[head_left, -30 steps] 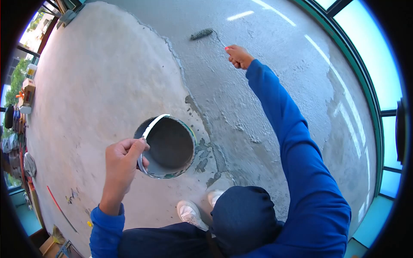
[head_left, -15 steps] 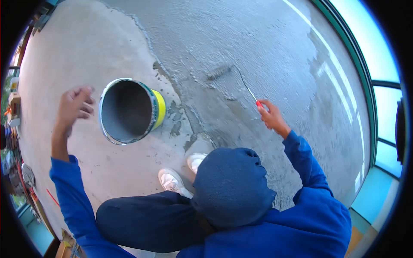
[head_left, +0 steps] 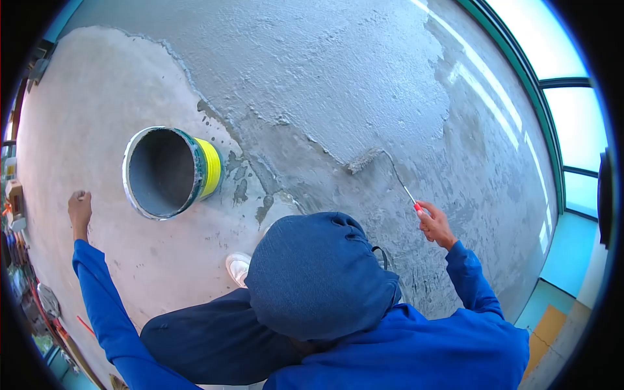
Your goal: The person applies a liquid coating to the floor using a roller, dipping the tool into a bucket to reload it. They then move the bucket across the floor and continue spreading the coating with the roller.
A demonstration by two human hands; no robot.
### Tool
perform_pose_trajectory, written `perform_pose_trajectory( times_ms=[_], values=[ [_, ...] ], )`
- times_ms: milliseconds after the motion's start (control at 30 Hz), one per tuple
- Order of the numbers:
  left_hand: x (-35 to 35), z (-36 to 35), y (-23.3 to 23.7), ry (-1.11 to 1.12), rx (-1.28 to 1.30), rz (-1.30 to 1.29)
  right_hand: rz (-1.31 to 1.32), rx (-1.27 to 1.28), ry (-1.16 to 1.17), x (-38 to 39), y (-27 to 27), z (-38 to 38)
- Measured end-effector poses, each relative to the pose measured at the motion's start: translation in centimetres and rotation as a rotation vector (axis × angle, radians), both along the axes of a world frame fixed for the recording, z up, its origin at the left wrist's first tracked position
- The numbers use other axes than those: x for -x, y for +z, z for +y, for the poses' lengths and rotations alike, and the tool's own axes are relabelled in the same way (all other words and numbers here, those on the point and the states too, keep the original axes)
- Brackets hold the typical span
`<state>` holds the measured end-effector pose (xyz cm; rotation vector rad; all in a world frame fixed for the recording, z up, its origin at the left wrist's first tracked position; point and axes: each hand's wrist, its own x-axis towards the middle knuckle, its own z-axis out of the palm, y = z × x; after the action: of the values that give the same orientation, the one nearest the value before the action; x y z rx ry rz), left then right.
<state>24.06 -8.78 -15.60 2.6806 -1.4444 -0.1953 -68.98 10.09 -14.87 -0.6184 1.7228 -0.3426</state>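
Note:
My right hand (head_left: 434,224) grips the red handle of a paint roller (head_left: 365,159), whose grey-coated head lies on the floor at the edge of the wet grey coating (head_left: 338,84). Far out to the left, my left hand (head_left: 79,207) has its fingers curled, holds nothing and is down at the bare concrete floor (head_left: 84,110). Between the hands stands a bucket (head_left: 170,170) with a yellow and green side and grey coating inside, on the bare concrete near the wet edge. My blue hood and sleeves fill the bottom of the view.
A white shoe (head_left: 238,266) shows beside my knee, below the bucket. Grey splashes (head_left: 242,188) dot the floor right of the bucket. Windows with a green frame (head_left: 539,130) curve along the right. Assorted clutter (head_left: 13,201) lines the far left edge.
My left hand let go of the bucket's handle and moved out to the left, down to the floor. My right hand pulled the roller back across the wet coating toward me.

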Motion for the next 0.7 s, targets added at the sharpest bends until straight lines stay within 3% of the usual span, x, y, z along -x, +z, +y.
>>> perform_pose_trajectory(
  times_ms=[167,267,333,400,533,700],
  values=[
    [0.5,4.3,3.2,0.155,-0.011,0.025,0.152,0.204,0.273,-5.6,-3.3,-8.2],
    [0.7,5.3,4.2,0.196,-0.004,0.039,0.139,0.530,0.382,-12.1,-6.2,-15.9],
    [0.9,5.8,4.7,0.208,0.034,0.038,0.166,0.596,0.435,-16.3,-8.2,-21.5],
    [0.4,5.9,4.7,0.194,0.052,0.020,0.056,0.458,0.384,-21.1,-6.6,-26.3],
    [0.7,6.7,5.5,0.191,0.053,0.023,-0.085,0.444,0.329,-28.0,-6.4,-32.5],
    [-2.7,8.1,3.2,0.184,0.074,-0.066,-0.081,0.447,0.289,-31.8,-7.9,-33.2]
  ],
)
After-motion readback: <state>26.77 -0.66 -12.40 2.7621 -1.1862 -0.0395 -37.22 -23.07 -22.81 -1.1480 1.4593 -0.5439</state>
